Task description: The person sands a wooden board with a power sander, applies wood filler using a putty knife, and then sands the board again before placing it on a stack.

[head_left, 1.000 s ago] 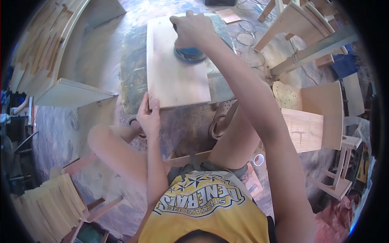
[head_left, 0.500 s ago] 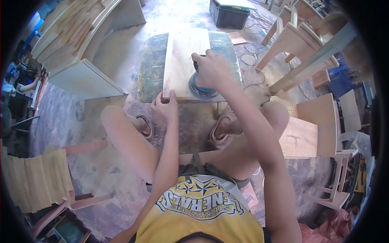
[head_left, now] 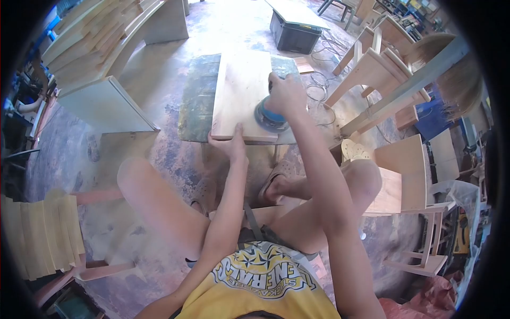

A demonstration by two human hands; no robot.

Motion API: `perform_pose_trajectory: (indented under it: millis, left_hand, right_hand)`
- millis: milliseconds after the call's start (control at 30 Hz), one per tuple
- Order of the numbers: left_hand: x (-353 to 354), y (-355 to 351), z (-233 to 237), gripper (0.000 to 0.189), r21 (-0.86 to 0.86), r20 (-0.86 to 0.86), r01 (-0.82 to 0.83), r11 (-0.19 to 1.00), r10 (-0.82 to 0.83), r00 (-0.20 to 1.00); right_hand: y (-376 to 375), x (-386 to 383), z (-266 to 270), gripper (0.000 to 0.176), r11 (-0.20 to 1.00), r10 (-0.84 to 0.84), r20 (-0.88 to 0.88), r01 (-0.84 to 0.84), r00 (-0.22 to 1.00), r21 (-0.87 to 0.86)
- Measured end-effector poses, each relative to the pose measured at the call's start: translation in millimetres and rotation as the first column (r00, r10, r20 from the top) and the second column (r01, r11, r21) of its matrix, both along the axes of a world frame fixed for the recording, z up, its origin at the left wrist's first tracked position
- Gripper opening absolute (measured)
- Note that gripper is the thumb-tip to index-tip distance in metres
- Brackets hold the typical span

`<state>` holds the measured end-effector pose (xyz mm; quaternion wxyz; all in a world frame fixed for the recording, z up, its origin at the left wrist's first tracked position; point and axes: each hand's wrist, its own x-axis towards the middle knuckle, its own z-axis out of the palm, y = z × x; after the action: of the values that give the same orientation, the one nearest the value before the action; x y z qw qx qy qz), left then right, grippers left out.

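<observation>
A pale wooden board lies lengthwise on a low, stained work surface. My right hand is wrapped round the top of a blue and black round power sander, whose disc rests at the board's right edge near its close end. At the near edge of the board, my left hand grips the wood, thumb on the top face and fingers against the edge and underneath, partly hidden.
A wooden cabinet with stacked wood pieces stands at the left. Beyond the work surface is a black bin with a panel on top. Wooden chairs, a slanting post and cables are at the right; slats sit at lower left.
The view has shifted. My left hand has moved rightward along the board's near edge, toward its middle. The sander in my right hand now sits further over the board's right edge.
</observation>
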<state>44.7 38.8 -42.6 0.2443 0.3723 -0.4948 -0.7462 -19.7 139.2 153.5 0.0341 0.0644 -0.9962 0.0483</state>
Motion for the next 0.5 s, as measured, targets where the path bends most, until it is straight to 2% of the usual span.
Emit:
perform_pose_trajectory:
  millis: [67, 167, 367, 500]
  left_hand:
    - [8.9, -6.0, 8.9, 0.098, 0.032, -0.072, 0.051, 0.998, -0.049, 0.996]
    - [9.7, -3.5, 14.5, 0.095, -0.025, -0.104, 0.010, 1.000, -0.012, 0.994]
    - [15.9, -1.9, 28.0, 0.090, -0.025, -0.012, -0.007, 1.000, 0.006, 1.000]
    - [17.4, 2.7, 27.8, 0.088, -0.032, -0.075, -0.047, 0.998, 0.044, 0.996]
  right_hand:
    - [-8.7, 1.8, 2.2, 0.055, 0.999, 0.049, 0.013, -0.049, 0.999, 0.014]
    - [-14.3, -12.3, 3.9, 0.052, 0.997, 0.073, 0.020, -0.072, 0.997, -0.032]
    - [-27.9, -67.8, 2.8, 0.051, 0.998, 0.067, 0.010, -0.067, 0.998, -0.020]
    - [-38.6, -132.2, -5.2, 0.051, 0.998, 0.054, -0.007, -0.055, 0.998, -0.034]
